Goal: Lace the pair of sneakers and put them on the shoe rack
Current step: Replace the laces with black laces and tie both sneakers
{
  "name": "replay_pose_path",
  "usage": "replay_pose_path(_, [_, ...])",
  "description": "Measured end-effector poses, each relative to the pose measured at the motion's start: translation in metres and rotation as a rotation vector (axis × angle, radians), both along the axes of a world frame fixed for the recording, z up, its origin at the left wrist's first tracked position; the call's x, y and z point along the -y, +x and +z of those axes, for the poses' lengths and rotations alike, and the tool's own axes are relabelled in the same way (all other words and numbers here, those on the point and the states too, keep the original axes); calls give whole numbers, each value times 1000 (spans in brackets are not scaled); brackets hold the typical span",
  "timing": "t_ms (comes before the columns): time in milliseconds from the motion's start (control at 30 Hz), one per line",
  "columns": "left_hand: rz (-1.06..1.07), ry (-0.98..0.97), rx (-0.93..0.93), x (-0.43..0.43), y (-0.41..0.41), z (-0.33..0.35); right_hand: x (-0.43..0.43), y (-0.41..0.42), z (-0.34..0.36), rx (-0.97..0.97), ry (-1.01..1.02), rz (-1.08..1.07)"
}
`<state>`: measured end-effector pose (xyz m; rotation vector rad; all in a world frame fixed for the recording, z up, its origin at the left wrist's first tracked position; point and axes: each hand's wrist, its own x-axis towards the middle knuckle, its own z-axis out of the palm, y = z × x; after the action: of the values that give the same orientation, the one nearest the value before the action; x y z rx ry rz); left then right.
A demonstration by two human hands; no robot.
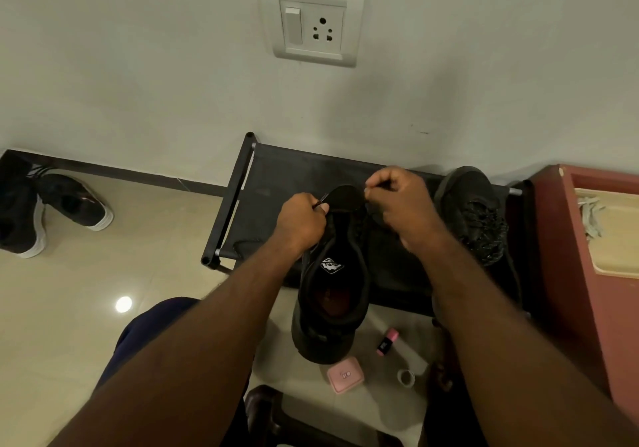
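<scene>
Pointing toe-away lengthwise, sneaker, lace probably pinched

Shows 2 bare forearms, uncovered from the bottom edge of the view up to the wrists, with fine hairs along the outer edge of the left one. Ends in a left hand and a right hand with short-trimmed nails. Wears dark navy trousers, plain smooth cloth, seen over the left knee.

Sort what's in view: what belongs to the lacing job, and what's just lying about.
Job: near sneaker, lace, laced sneaker, shoe rack, left hand, right hand.
Lying about: white-soled shoes, pink case, pink tube, tape roll, wall socket.
</scene>
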<state>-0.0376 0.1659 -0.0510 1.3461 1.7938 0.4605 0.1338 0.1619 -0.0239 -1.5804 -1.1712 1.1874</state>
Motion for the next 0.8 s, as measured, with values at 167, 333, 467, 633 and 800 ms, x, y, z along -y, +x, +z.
replay_pose_path(167, [-15,-6,-6,1,0,4,0,43,30,312,166,-230])
replay_pose_path(333, [-2,-16,-21,0,-1,3,8,44,15,988,-269,91])
replay_pose_path(467, [-16,-14,-39,1,-1,4,1,27,12,844,-30,29])
replay_pose_path(633, [-30,-6,-67,1,0,4,9,-14,-9,784,-91,359])
replay_pose_path(800, [-1,15,-29,0,2,4,8,-21,-16,825,-75,292])
